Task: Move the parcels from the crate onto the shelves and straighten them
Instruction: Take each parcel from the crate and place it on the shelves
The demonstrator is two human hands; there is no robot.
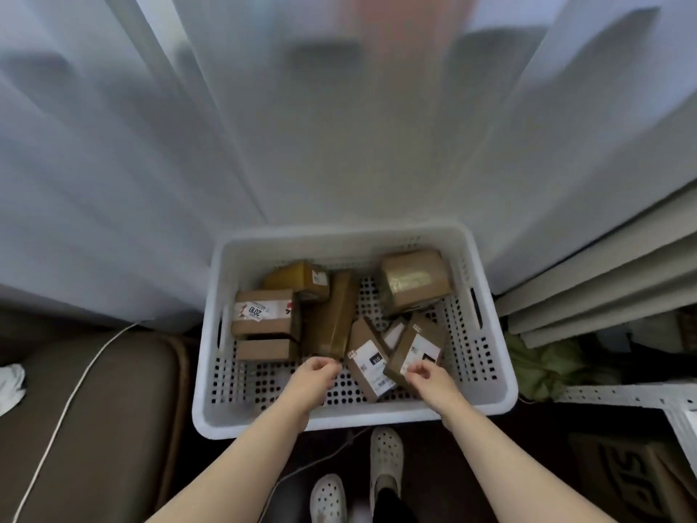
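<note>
A white perforated crate (486, 375) stands on the floor in front of me with several brown cardboard parcels in it. My left hand (313, 377) hovers over the crate floor, fingers loosely curled and holding nothing, just short of the near end of a long brown parcel (332, 315). My right hand (430, 377) grips the near edge of a small tilted parcel with a white label (415, 343). Another labelled parcel (367, 358) leans between my hands. A box marked 2010 (264, 313) lies at the left and a taped box (415, 281) at the far right.
White shelf boards (603, 288) and a perforated white shelf rail (622, 396) stand to the right of the crate. A pale curtain (301, 126) hangs behind. At the left is a brown cushion (94, 409) with a white cable (75, 386). My feet in white clogs (384, 458) stand below.
</note>
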